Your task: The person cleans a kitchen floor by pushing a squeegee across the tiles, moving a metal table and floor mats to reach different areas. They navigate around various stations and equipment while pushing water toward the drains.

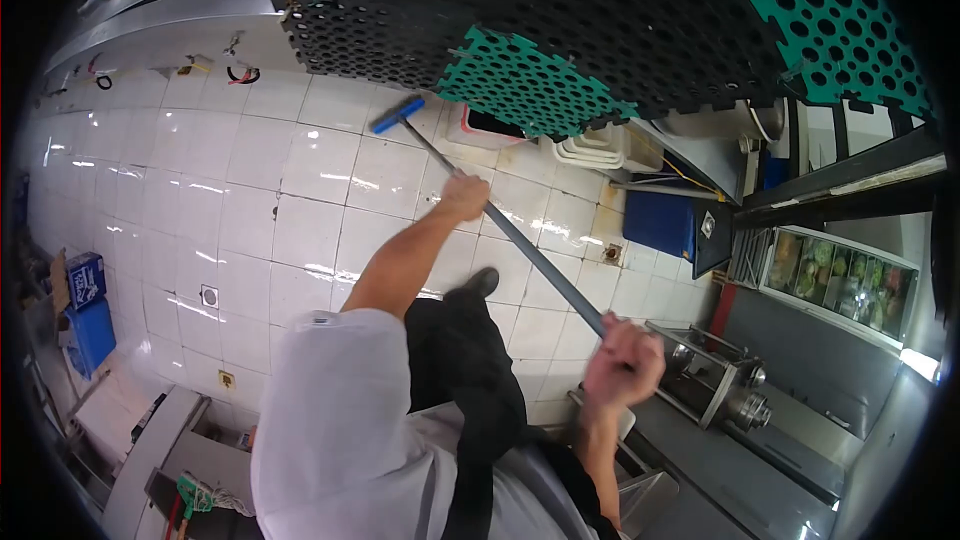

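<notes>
A long-handled floor brush with a grey pole runs slantwise across the view. Its narrow blue head is down at the white tiled floor, near the hanging mats. My left hand is wrapped round the pole's lower part, with that arm stretched forward. Closer to my body, my right hand grips the upper end of the same pole. The tiled floor looks wet and shiny around the brush head. One dark shoe stands on the tiles below the pole.
Black perforated mats with green sections hang overhead. Beneath them stand white tubs and a blue bin. Steel equipment lines the right side. At left are a blue crate and a floor drain.
</notes>
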`<state>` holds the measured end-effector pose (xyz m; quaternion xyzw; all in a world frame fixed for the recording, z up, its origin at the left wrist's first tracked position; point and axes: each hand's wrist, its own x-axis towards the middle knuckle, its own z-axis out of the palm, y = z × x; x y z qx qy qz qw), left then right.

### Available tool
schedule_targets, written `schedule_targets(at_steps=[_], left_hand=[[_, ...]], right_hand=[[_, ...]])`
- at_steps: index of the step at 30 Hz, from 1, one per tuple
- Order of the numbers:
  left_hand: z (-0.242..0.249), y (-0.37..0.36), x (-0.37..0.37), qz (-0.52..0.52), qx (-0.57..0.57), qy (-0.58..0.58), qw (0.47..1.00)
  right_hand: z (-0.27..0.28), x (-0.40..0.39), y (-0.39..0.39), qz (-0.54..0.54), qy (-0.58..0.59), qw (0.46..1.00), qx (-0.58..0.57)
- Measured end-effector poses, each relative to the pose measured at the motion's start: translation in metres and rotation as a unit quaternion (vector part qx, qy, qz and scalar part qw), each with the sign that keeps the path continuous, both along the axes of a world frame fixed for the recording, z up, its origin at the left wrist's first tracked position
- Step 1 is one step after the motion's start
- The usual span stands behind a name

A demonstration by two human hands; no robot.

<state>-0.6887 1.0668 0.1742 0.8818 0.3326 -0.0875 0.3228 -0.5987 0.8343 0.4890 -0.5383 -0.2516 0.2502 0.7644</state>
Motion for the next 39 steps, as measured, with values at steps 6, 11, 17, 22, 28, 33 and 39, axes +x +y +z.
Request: schedule_targets(at_steps=[6,11,17,22,28,33,39], left_hand=[[-0.041,-0.051,0.06,-0.057,-0.028,-0.01,0.998],[-0.001,-0.115,0.112,-0.029,-0.067,-0.03,0.997],[0.02,-0.179,0.226,0.032,-0.082,-0.066,0.994],[0.078,-0.23,0.298,0.211,-0.076,-0.221,0.949],[0.084,-0.212,0.314,0.329,-0.06,-0.306,0.891],[0.076,-0.175,0.282,0.398,-0.049,-0.333,0.854],[0.069,-0.137,0.261,0.42,-0.009,-0.436,0.796]], right_hand=[[0.003,0.038,-0.038,-0.047,0.041,0.997,-0.044],[0.035,0.121,-0.074,0.014,-0.004,0.997,-0.07],[0.074,0.228,-0.107,0.007,-0.013,0.999,-0.048],[0.136,0.269,-0.12,0.113,-0.117,0.986,-0.022],[0.158,0.264,-0.081,0.192,-0.152,0.97,0.005],[0.134,0.243,-0.049,0.263,-0.159,0.95,0.049],[0.129,0.21,-0.024,0.342,-0.22,0.91,0.086]])
